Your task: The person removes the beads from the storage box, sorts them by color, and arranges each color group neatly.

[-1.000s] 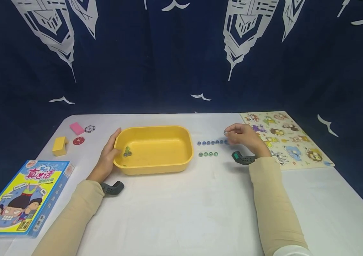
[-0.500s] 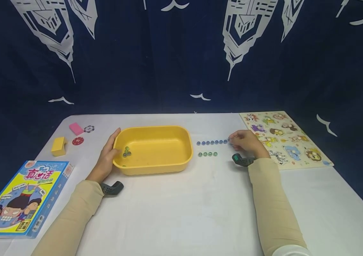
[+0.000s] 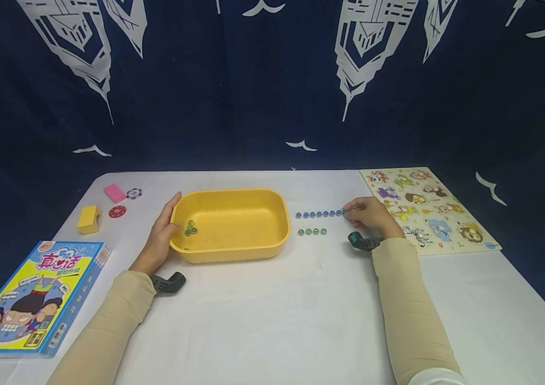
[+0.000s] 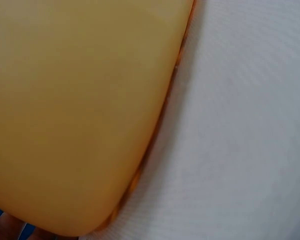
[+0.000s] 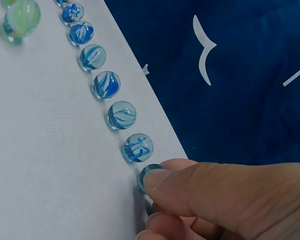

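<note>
My left hand [image 3: 157,240] grips the left end of a yellow plastic basin [image 3: 239,254], its thumb over the rim. Several green and bluish marbles [image 3: 191,231] lie inside the basin near that hand. To the right, my right hand [image 3: 371,215] pinches a blue marble [image 5: 149,172] between thumb and finger at the right end of a row of blue swirl marbles [image 5: 121,115]. That marble is partly hidden by the thumb. A shorter row of green marbles [image 3: 316,232] lies nearer to me. The left wrist view shows mostly the basin's wall [image 4: 80,110].
A sheet with cartoon animals [image 3: 438,208] lies right of my right hand. On the left are a boxed game [image 3: 32,299], a yellow block [image 3: 89,220], a pink block [image 3: 115,193], a red chip [image 3: 117,212] and a black-and-white chip [image 3: 134,193]. A dark curtain [image 3: 253,96] hangs behind the white table.
My right hand has come down and slightly right, bringing its marble to the right end of the blue row. My left hand and the basin have stayed still.
</note>
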A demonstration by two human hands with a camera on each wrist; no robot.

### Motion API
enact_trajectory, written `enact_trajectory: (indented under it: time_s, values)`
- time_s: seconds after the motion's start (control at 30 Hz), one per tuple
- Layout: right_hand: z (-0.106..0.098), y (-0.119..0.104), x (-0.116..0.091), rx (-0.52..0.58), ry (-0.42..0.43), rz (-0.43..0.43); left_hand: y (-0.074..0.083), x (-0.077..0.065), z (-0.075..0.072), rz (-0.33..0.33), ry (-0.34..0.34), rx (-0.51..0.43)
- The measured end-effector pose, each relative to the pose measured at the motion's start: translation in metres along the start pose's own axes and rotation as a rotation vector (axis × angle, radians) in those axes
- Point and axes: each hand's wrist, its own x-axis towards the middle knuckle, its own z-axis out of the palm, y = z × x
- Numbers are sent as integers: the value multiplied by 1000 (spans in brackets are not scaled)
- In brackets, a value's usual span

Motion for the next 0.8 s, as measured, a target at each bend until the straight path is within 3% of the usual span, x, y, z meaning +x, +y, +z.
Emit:
enact_trajectory:
  time_s: [0.1,0.27,0.43,0.6,0.8]
  values:
    - [-2,-4,-2,14,4,-14,-1,0,0,2,-2,-9]
    - [-8,-20,-9,93,1,-108,-1,0,0,-6,1,3]
    - [-5,-46,-12,235,-80,-200,0,0,0,-2,16,-2]
    - [13,-79,-15,327,-201,-303,-1,1,1,4,24,-13]
    - [51,-119,-20,387,-384,-449,-3,2,1,1,29,2]
